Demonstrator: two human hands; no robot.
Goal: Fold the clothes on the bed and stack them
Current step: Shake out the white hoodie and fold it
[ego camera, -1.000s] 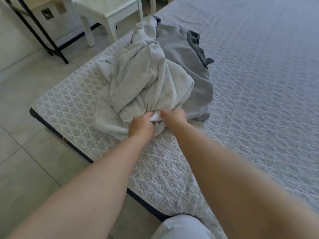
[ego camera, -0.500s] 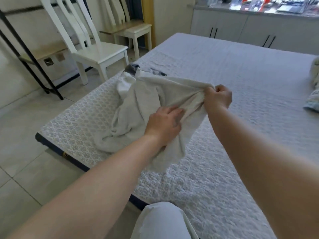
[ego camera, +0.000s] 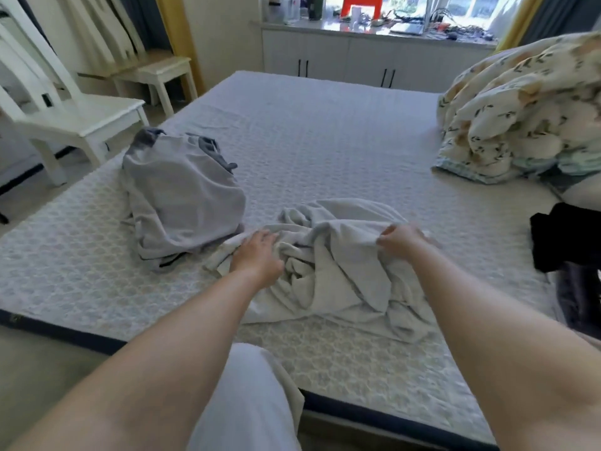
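A white chair [ego camera: 70, 117] stands on the floor just off the left edge of the bed [ego camera: 325, 148], with a second pale seat [ego camera: 162, 73] farther back along the same side. On the bed, near its left edge, a grey garment [ego camera: 182, 196] lies in a loose, unfolded heap with darker trim showing at its far end.

Just right of that heap, toward the near edge of the bed, a crumpled white garment [ego camera: 341, 278] is spread in folds and ridges; its left corner reaches the foot of the grey heap. The left hand [ego camera: 257, 255] lies on top of the white garment's left part, fingers fairly straight and spread forward, pressing the cloth rather than closing on it. The right hand [ego camera: 401, 239] is at the garment's far right part, blurred, with fingers curled and the cloth gathered in a pinch at the fingertips so that a ridge of fabric rises to it.

Farther right, against the bed's right edge, a dark piece of clothing [ego camera: 566, 239] lies flat. Behind it, at the far right corner of the bed, a leaf-printed quilt [ego camera: 520, 109] is bunched in a high pile. Beyond the far end of the bed a white cabinet [ego camera: 357, 60] runs under a window, its top cluttered with small items too small to tell apart.
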